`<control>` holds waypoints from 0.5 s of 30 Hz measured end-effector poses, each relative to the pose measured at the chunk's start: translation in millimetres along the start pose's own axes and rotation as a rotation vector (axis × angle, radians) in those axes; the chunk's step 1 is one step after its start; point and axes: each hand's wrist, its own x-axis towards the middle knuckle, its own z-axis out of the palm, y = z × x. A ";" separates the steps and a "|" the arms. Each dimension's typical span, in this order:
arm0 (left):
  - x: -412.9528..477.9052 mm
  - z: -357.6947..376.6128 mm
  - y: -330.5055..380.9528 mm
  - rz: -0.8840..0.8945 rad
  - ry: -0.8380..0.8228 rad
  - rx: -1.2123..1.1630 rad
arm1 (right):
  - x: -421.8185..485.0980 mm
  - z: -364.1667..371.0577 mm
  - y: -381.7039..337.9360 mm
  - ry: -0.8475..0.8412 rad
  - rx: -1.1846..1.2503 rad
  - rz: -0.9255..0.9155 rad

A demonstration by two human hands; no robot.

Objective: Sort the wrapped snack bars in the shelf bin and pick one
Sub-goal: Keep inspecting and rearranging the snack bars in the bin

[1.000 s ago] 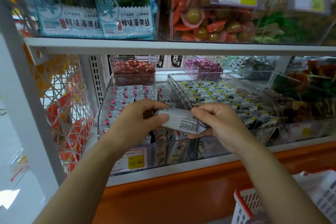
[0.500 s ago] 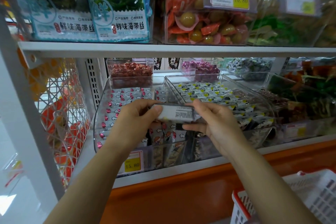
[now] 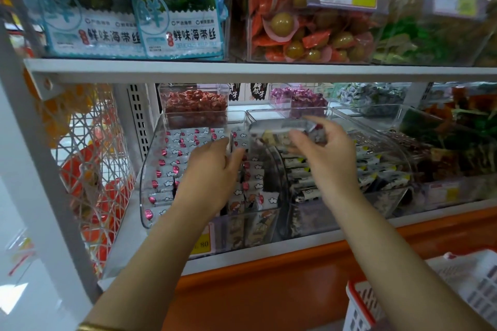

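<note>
Pinching a silver-wrapped snack bar (image 3: pixel 282 130) in right hand (image 3: pixel 330 161) above clear plastic bins (image 3: pixel 150 183) on white metal store shelf (image 3: pixel 123 244); left hand (image 3: pixel 212 172) loose-fingered over grey-wrapped bars (image 3: pixel 174 153) inside; orange plinth (image 3: pixel 269 293) beneath.

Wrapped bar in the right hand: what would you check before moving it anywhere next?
1. Right hand grips the grey wrapped snack bar: ok, held between fingers and thumb.
2. Left hand clear of that bar: ok, it hovers open over the clear plastic left bin.
3. Left hand touching the red-and-white wrapped bars below it: cannot tell.
4. Held bar's label readable: not ok, blurred.
5. White plastic basket with a red rim in view at lower right: ok, though only a corner shows.
</note>
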 end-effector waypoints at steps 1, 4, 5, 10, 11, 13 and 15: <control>3.6 1.5 -5.9 0.013 -0.049 0.158 | 8.4 1.1 0.9 0.025 -0.016 0.003; 6.7 9.2 -19.7 -0.001 -0.279 0.440 | 30.9 13.5 4.5 -0.010 -0.196 -0.110; 6.6 12.0 -22.6 0.003 -0.328 0.465 | 37.8 20.4 5.2 -0.050 -0.263 -0.165; 8.8 18.4 -29.2 0.010 -0.377 0.497 | 70.1 49.6 7.0 -0.358 -0.802 -0.414; 9.1 18.4 -29.2 0.008 -0.373 0.490 | 75.6 54.7 5.5 -0.426 -0.924 -0.469; 8.9 18.2 -29.0 0.015 -0.361 0.475 | 84.2 64.9 2.4 -0.565 -1.098 -0.549; 8.9 17.0 -29.8 0.016 -0.357 0.452 | 89.8 73.4 1.0 -0.710 -1.175 -0.530</control>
